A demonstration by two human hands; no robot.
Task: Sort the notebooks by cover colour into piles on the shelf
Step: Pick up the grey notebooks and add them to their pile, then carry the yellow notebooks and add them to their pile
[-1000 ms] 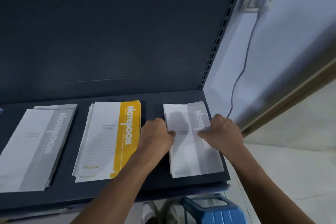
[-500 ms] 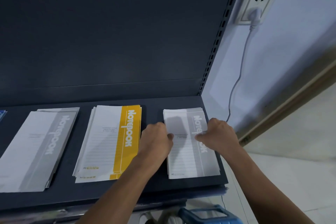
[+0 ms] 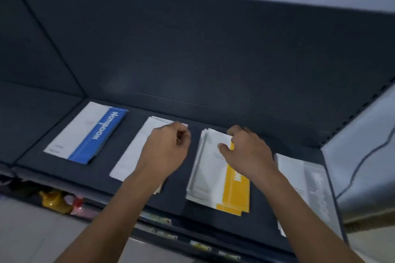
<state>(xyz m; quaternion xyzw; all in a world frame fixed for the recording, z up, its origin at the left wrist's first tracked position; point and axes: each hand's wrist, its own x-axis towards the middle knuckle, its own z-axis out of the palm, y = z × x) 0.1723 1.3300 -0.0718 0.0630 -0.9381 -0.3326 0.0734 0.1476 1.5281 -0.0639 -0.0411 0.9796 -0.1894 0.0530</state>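
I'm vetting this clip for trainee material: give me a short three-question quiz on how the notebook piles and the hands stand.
1. How many notebook piles lie on the shelf?
2. True or false: the left hand and the right hand are at the same pile.
3. Which pile lies furthest left? A yellow, B blue, C grey.
Key: 1 four; 2 false, left at a grey pile, right on the yellow pile; 3 B, the blue pile.

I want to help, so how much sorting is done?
Mostly done: a blue pile, a yellow pile and a grey pile lie apart on the shelf. In hand: the right hand holds the yellow pile; the left hand is over a fourth pile, hiding its stripe. Left: maybe merging it, if grey.
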